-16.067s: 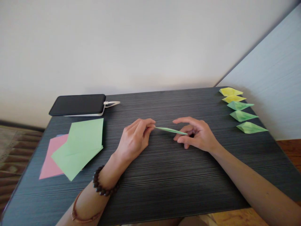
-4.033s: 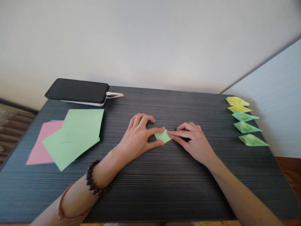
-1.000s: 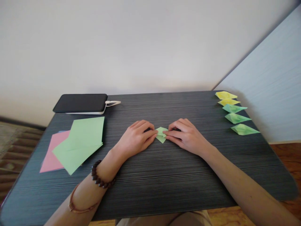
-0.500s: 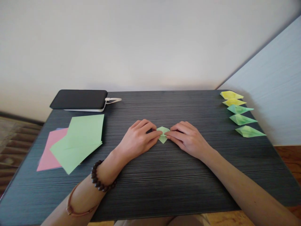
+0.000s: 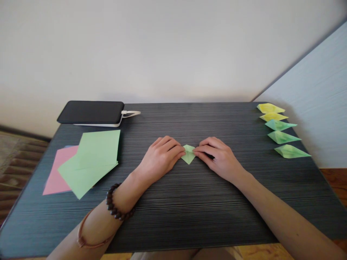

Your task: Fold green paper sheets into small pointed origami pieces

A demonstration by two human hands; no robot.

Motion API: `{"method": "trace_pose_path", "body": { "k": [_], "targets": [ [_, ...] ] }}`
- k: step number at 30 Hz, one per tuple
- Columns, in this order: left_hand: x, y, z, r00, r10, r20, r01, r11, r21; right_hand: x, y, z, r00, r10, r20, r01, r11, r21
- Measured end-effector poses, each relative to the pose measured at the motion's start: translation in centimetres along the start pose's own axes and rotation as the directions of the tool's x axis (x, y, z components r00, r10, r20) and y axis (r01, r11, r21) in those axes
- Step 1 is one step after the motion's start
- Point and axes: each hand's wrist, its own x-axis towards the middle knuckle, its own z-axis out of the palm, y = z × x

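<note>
A small folded green paper piece [image 5: 188, 155] lies on the dark striped table [image 5: 189, 216], near its middle. My left hand [image 5: 159, 159] rests on the table with its fingertips pressed together on the piece's left edge. My right hand [image 5: 219, 159] mirrors it, fingertips pinching the piece's right edge. Only the centre of the paper shows between the two sets of fingers. A bead bracelet [image 5: 116, 209] and a thin bangle sit on my left wrist.
A stack of flat green sheets [image 5: 92, 160] overlaps a pink sheet [image 5: 56, 175] at the left. A black phone [image 5: 90, 112] with a white cable lies at the back left. Several folded yellow and green paper shapes [image 5: 282, 137] line the right edge beside a pale wall panel.
Sixteen seconds ago the paper was a thin strip held above the table; now it is a small flat piece pressed down. In the last second my fingers shifted only slightly on it.
</note>
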Motion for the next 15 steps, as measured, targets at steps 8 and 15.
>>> {"method": "trace_pose_path", "body": {
  "k": [8, 15],
  "targets": [
    [-0.3, -0.4, -0.1, 1.000, -0.012, -0.005, 0.011, 0.998, -0.061, 0.0, -0.8, 0.2, 0.994, 0.105, -0.024, -0.104, 0.994, 0.042],
    [0.1, 0.3, 0.3, 0.988, -0.149, -0.034, 0.144, 0.982, -0.125, 0.3, -1.1, 0.6, 0.971, 0.237, -0.028, -0.236, 0.972, 0.008]
  ]
}}
